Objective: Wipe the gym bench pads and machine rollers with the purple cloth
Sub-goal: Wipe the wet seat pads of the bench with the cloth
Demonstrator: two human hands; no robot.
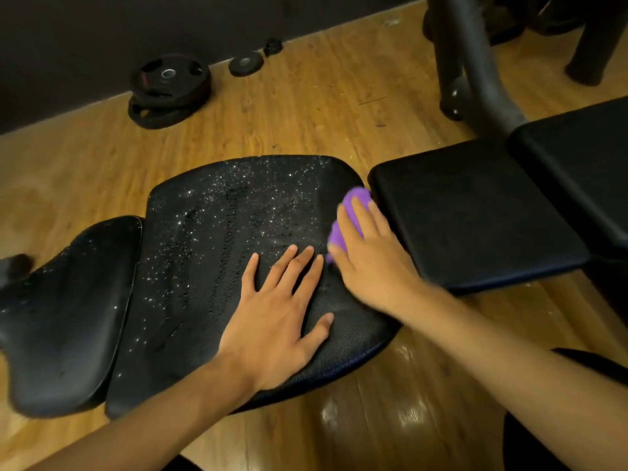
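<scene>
Centre frame, right edge of middle pad [217, 266]: right hand [367, 256] cups bunched purple cloth [355, 202], fingers curved over it. Left hand [282, 317] flat, fingers spread, holds nothing, braces pad. Droplets [238, 198] cover upper-left part: sweep leftward, overlapping strokes, firm pressure, shift left hand clear.

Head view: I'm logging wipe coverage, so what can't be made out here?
All in the head view:
- purple cloth: mostly under the right hand and motion-blurred; its size and the grip on it are unclear.
- far-left pad: its end is blurred and cut by the left edge.
- far-right pad: cut off by the right edge.
- weight plates: markings too small to read.
</scene>
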